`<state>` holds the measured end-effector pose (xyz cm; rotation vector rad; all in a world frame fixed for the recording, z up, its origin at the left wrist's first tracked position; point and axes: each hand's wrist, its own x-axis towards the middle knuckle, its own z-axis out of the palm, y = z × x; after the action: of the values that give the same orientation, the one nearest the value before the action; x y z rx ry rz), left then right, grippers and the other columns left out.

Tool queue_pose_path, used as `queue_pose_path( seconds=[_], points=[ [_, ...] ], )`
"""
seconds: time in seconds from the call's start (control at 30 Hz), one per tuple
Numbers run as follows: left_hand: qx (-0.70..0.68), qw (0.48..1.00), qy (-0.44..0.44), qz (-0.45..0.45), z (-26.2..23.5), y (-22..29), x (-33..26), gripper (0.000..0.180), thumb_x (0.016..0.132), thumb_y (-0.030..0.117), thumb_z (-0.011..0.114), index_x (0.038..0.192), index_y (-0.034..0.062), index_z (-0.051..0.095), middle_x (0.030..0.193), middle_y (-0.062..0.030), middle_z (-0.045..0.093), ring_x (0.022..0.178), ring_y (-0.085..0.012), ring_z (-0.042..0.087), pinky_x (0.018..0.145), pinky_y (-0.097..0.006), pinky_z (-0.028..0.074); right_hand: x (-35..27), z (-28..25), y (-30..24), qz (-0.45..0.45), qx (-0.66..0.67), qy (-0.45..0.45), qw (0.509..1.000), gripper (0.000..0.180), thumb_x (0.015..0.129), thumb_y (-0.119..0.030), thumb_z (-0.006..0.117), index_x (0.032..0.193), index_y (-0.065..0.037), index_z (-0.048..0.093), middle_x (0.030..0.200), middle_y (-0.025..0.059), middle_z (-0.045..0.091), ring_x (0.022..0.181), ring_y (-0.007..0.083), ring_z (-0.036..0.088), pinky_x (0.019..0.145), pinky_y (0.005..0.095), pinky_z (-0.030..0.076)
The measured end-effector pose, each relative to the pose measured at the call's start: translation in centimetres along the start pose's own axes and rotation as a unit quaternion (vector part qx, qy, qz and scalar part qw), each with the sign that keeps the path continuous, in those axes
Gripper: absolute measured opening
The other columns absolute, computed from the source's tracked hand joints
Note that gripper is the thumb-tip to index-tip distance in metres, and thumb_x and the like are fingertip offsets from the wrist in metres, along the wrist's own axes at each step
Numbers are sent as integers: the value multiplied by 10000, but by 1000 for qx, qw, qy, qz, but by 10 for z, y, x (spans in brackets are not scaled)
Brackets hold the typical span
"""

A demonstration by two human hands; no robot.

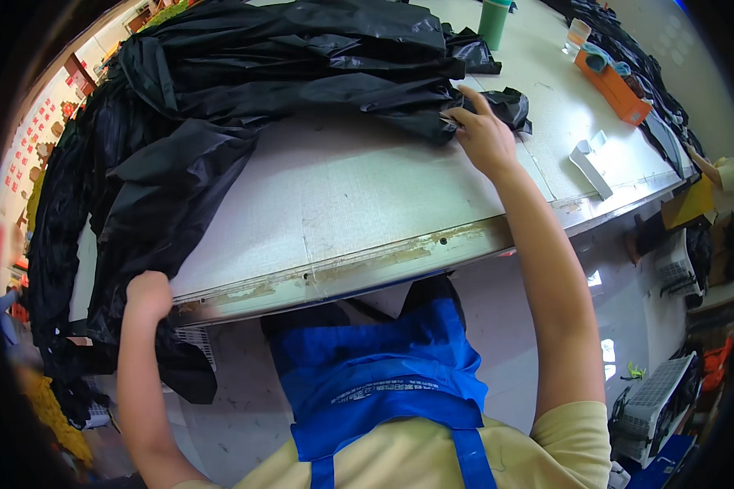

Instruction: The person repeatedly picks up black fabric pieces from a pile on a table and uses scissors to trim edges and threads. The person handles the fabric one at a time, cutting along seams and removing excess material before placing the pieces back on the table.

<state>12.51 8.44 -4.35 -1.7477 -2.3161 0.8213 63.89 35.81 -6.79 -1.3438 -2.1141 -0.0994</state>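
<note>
Gripping the hanging part of a long, glossy black fabric piece [179, 179] in the head view, the left hand [149, 295] is curled into a fist at the front left edge of a pale, flat-topped table [326, 196] with a worn, scuffed rim. More of the same dark material lies in long folds across the far left of the tabletop and drapes over its left side. The right hand [485, 134] touches the right end of these folds, its index finger stretched out and its thumb beside it; whether the fingertips pinch the cloth cannot be told, and a small pale thing at the thumb is too small to identify.

Beyond the right hand stand a green cylindrical bottle [493, 23] and a clear cup [577, 37]. Nearer the right end are an open orange rectangular box [613, 88] with bluish material on top and a folded white strip [591, 165]. A bright blue apron [375, 350] covers the wearer's front over a pale yellow shirt [575, 440]. At the right, another person [730, 173] is near the table, and a white plastic basket [654, 399] is on the floor.
</note>
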Motion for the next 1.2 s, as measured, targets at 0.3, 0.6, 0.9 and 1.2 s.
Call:
queue_pose_path(
  seconds=[0.3,0.6,0.9,1.2],
  points=[
    [-598,689,316,260,-99,200,-68,775,653,60,798,1333,87,430,1388,-166,378,1082,-281,537,842,-351,483,-98,-37,-154,-298,201,92,929,266,690,-85,649,953,-55,627,765,51,569,648,217,583,556,318,471],
    [-508,704,458,192,-92,173,-43,166,705,-36,668,844,46,628,951,-102,681,953,-300,580,923,-417,414,-97,-32,-150,-126,270,20,954,553,655,-4,742,1170,-88,556,1128,103,612,911,272,640,716,319,535],
    [-338,779,475,228,-120,182,-65,447,704,-52,623,1131,62,552,1133,-97,613,1125,-276,550,1039,-448,369,-72,-23,-159,-73,397,-76,912,102,809,-45,671,899,-10,637,768,116,629,660,236,597,604,299,465],
    [-666,607,307,306,-136,158,-62,67,809,55,617,820,7,572,791,-68,587,746,-148,545,748,-257,437,-72,-68,-173,-42,485,-231,842,116,877,-87,625,822,7,585,640,49,475,599,116,410,555,270,376]
  ],
)
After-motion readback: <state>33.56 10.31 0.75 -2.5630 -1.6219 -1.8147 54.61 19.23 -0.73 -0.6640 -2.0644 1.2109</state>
